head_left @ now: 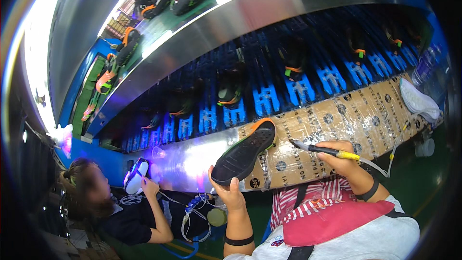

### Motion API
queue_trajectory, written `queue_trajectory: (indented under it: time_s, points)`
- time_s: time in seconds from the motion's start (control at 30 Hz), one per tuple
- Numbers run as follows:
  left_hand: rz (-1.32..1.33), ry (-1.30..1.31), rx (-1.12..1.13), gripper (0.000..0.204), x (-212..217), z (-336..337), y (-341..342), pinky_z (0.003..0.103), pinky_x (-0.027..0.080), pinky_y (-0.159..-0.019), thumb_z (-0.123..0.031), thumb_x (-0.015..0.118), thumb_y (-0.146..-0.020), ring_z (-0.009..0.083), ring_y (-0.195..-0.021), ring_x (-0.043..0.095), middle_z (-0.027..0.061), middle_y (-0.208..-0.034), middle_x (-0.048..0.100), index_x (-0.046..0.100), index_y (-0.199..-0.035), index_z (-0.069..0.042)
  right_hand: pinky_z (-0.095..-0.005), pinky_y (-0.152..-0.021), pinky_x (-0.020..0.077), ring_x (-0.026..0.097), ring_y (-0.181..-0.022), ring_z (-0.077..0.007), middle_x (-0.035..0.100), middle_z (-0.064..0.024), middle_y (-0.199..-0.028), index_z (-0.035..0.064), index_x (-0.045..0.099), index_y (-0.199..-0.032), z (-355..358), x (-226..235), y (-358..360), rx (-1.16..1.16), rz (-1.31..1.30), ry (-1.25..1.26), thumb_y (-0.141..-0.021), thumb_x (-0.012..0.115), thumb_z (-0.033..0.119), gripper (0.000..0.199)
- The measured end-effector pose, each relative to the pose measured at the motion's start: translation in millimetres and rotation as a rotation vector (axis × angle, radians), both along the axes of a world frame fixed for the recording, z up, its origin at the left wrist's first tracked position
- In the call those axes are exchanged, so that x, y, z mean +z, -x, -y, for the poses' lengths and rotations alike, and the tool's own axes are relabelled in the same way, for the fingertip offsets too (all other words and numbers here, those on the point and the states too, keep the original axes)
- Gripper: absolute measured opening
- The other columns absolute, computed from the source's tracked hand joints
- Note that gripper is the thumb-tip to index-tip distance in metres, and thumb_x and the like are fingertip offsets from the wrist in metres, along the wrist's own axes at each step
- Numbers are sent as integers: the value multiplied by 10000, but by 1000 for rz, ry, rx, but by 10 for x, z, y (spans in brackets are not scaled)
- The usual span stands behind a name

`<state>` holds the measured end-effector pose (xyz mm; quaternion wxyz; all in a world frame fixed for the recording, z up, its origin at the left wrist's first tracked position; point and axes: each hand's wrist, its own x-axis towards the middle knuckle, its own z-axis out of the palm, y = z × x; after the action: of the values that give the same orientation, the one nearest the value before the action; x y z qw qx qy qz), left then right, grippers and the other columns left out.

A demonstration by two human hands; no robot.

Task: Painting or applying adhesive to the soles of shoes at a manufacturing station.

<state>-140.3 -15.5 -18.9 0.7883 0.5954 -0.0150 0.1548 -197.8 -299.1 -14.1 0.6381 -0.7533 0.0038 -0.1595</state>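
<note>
My left hand [230, 191] grips the heel end of a black shoe sole with an orange rim [244, 152], held tilted with its tread facing me. My right hand [344, 160] holds a thin tool with a yellow-and-black handle [323, 150]; its tip points left toward the sole, a short gap away. A thin cord runs from the tool to the right. Both hands hover over a cardboard-covered ledge [356, 115].
Behind the ledge a blue slatted conveyor [269, 98] carries several dark shoes [230, 88]. An upper green belt [159, 24] holds more shoes. A white sole [419, 100] lies at the right. A co-worker [120, 207] at the lower left holds a white shoe [136, 175].
</note>
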Motion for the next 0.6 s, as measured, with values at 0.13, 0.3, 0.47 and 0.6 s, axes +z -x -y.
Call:
queue_trajectory:
  time_s: [0.13, 0.3, 0.47, 0.6]
  points:
    - [57, -20, 62, 781, 133, -108, -10, 365, 328, -967, -228, 675, -650, 242, -1072, 451, 128, -1133, 457, 276, -1284, -7, -249, -611, 473, 611, -672, -144, 653, -129, -782, -6, 646, -942, -10, 23, -35, 8, -28, -40, -710, 675, 75, 247]
    - [192, -30, 141, 786, 490, -199, -13, 388, 365, -927, -318, 617, -653, 255, -1051, 467, 148, -1126, 461, 273, -1287, -6, -232, -601, 465, 593, -671, -112, 651, -107, -779, -18, 638, -957, -52, 160, -124, 48, -94, -108, -728, 667, 76, 249]
    - [282, 29, 251, 786, 772, -423, -49, 420, 386, -908, -391, 590, -674, 280, -1073, 460, 155, -1170, 441, 270, -1296, -32, -227, -597, 461, 579, -659, -101, 646, -95, -774, -20, 634, -967, -63, 211, -218, 91, -138, -139, -732, 663, 73, 254]
    - [343, -16, 377, 759, 913, -651, -53, 419, 360, -934, -414, 582, -682, 285, -1090, 448, 149, -1189, 427, 307, -1280, -37, -221, -611, 457, 574, -679, -97, 646, -88, -786, -16, 637, -968, -53, 241, -282, 105, -157, -164, -734, 660, 74, 252]
